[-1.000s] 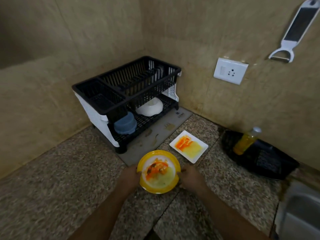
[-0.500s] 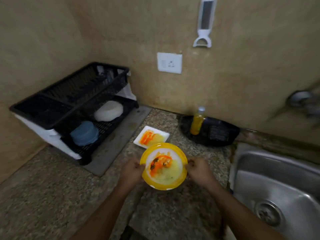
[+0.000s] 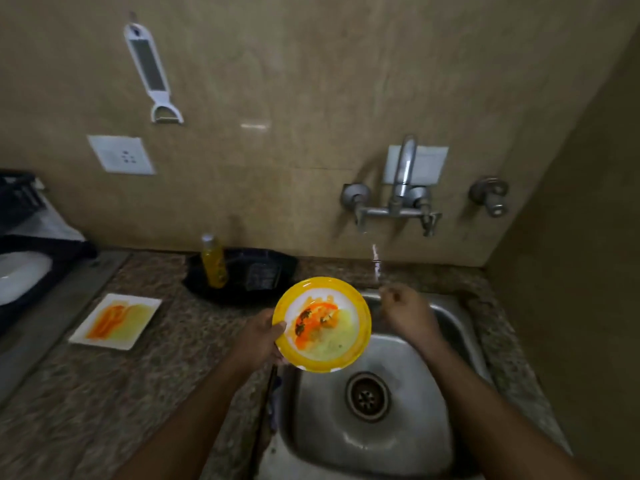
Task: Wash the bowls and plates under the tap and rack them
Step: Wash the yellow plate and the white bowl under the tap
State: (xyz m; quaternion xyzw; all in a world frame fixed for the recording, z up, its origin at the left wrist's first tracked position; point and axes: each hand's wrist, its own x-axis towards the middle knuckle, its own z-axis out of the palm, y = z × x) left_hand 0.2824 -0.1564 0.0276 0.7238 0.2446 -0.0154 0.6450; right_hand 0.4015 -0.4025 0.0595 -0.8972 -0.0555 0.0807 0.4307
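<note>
The bench (image 3: 145, 382) is speckled brown stone, with a steel sink (image 3: 408, 441) set into it. Left of the sink, a white square plate (image 3: 116, 321) smeared orange and yellow lies flat on the stone. Behind the sink's left corner, against the wall, sits a black tray (image 3: 242, 278) with a yellow bottle (image 3: 214, 261) standing upright in it. Far left of the sink, a grey mat (image 3: 52, 317) carries what seems to be a black dish rack (image 3: 20, 216), cut off by the frame edge.

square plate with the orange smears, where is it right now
In the head view the square plate lies flat on the counter at left, left of the held yellow plate and in front of the bottle.
</note>
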